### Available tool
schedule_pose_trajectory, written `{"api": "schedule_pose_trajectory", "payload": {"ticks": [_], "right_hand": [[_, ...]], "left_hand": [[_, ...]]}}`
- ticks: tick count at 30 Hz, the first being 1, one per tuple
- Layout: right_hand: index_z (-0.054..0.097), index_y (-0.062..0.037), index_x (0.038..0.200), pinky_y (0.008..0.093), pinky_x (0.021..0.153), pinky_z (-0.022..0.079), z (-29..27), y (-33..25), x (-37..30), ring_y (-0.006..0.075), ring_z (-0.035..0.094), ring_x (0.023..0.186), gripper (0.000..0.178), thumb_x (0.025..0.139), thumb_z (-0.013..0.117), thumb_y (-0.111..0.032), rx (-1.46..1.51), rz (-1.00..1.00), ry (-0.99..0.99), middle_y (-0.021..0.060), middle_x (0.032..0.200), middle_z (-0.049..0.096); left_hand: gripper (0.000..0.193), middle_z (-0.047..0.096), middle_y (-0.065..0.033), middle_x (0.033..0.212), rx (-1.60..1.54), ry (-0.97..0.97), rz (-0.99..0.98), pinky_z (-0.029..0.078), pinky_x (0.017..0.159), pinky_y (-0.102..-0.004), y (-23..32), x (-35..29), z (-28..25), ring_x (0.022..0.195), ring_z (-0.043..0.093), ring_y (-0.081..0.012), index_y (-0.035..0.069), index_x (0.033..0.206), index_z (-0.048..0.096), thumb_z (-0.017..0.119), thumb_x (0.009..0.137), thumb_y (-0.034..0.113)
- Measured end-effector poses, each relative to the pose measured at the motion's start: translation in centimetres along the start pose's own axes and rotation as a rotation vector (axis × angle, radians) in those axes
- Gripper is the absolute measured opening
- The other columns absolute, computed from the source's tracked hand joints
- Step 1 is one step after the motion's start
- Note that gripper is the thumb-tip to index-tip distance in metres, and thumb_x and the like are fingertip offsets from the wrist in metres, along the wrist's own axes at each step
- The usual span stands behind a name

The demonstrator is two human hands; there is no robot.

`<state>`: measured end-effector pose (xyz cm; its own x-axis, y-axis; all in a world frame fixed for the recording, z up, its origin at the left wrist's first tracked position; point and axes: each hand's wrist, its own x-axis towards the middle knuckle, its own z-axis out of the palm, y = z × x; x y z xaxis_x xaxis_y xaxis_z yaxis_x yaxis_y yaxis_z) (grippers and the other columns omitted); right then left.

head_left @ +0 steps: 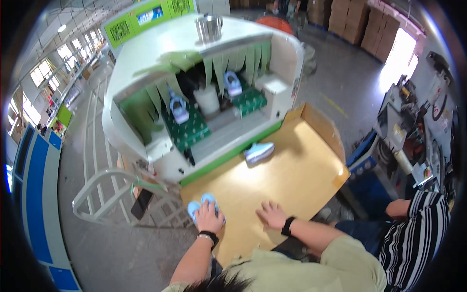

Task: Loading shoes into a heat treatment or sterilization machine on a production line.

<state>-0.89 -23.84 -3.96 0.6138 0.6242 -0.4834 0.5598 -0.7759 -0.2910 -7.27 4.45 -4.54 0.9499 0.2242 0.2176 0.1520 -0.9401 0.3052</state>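
In the head view, rests the left hand point(209, 219) on a pair of light-blue shoes point(193, 208) at the near left edge of a tan tabletop point(301, 180), with fingers partly hiding the pair; cannot tell gripping from mere touching there. Lays the right hand point(272, 214) palm down on the tabletop to the right of the pair, fingers spread wide, holding nothing. Wears a black band on each wrist. Shows farther forward a single pale blue shoe point(259, 153) lying on the tabletop, well apart from both hands and close to the green lower edge of a white machine point(287, 53). Shows inside the machine's opening, under pale green strip curtains point(245, 58), two green patterned pads, with a left pad shoe point(180, 111) and a right pad shoe point(232, 83) set on top, one to each, and a white cylinder point(207, 100) between. Bears a metal cup point(209, 28) on the machine's roof. Has an upright cardboard strip point(323, 129) along the tabletop's far right edge, a white metal rail point(114, 194) to the left, and a co-worker in a striped shirt point(421, 238) at lower right.
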Motion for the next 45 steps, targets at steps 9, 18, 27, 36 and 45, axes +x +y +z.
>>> {"api": "schedule_pose_trajectory", "payload": {"ticks": [9, 18, 27, 36, 45], "right_hand": [[0.043, 0.002, 0.141, 0.0501, 0.118, 0.025, -10.8, 1.3, 13.7, 0.0402, 0.029, 0.144, 0.068, 0.086, 0.068, -0.029, 0.169, -0.114, 0.658, 0.0233, 0.15, 0.038], [0.041, 0.0028, 0.141, 0.0497, 0.12, 0.019, -6.9, 4.3, 14.9, 0.0396, 0.024, 0.146, 0.07, 0.089, 0.067, -0.036, 0.292, 0.195, 0.923, 0.0264, 0.152, 0.034], [0.041, 0.001, 0.136, 0.0433, 0.111, 0.036, -4.1, 5.7, 16.4, 0.0442, 0.041, 0.131, 0.065, 0.078, 0.068, -0.006, 0.903, 0.292, 0.968, 0.0307, 0.14, 0.041], [0.027, 0.0008, 0.15, 0.0409, 0.115, 0.031, 3.6, -7.1, 13.3, 0.0418, 0.035, 0.14, 0.097, 0.076, 0.08, -0.031, 0.956, -0.395, 0.583, 0.0297, 0.151, 0.032], [0.01, -0.0209, 0.158, 0.0749, 0.109, 0.018, 3.2, -1.5, -2.5, 0.0442, 0.007, 0.15, 0.116, 0.072, 0.081, -0.051, -0.151, -0.19, -0.101, 0.0149, 0.165, 0.005]], "left_hand": [[0.044, 0.058, -0.0184, 0.131, -0.004, -0.004, -0.008, 0.034, 0.1, -0.0498, 0.6, 0.4, -0.7, 0.119, 0.054, -0.0317, 0.007, 0.118, 0.062, 0.066, 0.079, 0.03], [0.043, 0.059, -0.018, 0.128, 0.008, -0.017, -0.025, 0.036, 0.097, -0.0515, 0.1, -0.2, -0.9, 0.118, 0.055, -0.0318, 0.008, 0.115, 0.064, 0.066, 0.077, 0.03], [0.043, 0.06, -0.017, 0.127, 0.027, 0.017, 0.006, 0.037, 0.096, -0.052, 0.2, 0.4, -0.1, 0.117, 0.056, -0.0317, 0.008, 0.114, 0.064, 0.065, 0.077, 0.03], [0.048, 0.06, -0.0157, 0.128, 0.016, 0.05, 0.055, 0.036, 0.096, -0.0501, -0.4, -0.6, 0.3, 0.118, 0.056, -0.0293, 0.011, 0.119, 0.064, 0.064, 0.079, 0.036], [0.05, 0.058, -0.0147, 0.133, 0.014, -0.01, 0.03, 0.035, 0.1, -0.0477, -0.7, -1.0, 0.5, 0.12, 0.055, -0.0293, 0.012, 0.124, 0.062, 0.062, 0.081, 0.038]]}}
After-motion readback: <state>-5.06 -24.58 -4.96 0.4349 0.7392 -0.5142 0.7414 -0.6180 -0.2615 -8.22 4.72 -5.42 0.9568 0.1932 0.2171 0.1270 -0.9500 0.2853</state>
